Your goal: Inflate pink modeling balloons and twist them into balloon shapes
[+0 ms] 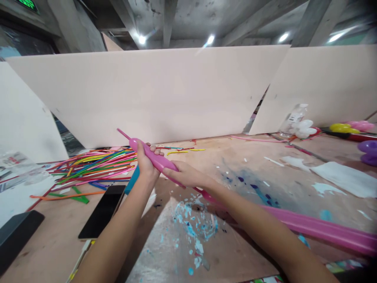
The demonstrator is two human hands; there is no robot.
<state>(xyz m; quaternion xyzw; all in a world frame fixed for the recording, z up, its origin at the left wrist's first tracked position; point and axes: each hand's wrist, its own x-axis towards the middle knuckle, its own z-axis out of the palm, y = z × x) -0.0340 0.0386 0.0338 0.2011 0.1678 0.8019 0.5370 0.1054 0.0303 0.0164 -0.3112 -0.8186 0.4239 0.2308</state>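
Note:
A long pink modelling balloon [324, 228], inflated, runs from the lower right across the table up to my hands; its thin uninflated tip sticks up to the left. My left hand [146, 162] is wrapped round the balloon near its tip end. My right hand [187, 175] grips the same balloon just behind the left one, fingers closed over it. Both hands hover above the paint-stained wooden table [235, 173].
A pile of uninflated coloured balloons [94, 165] lies at the left. A black phone [101, 212] and a dark box [16, 236] lie near the front left. Finished balloon shapes [350, 127], a plastic bottle [293, 120] and white paper [341, 177] sit at the right. Pale boards [165, 90] wall the back.

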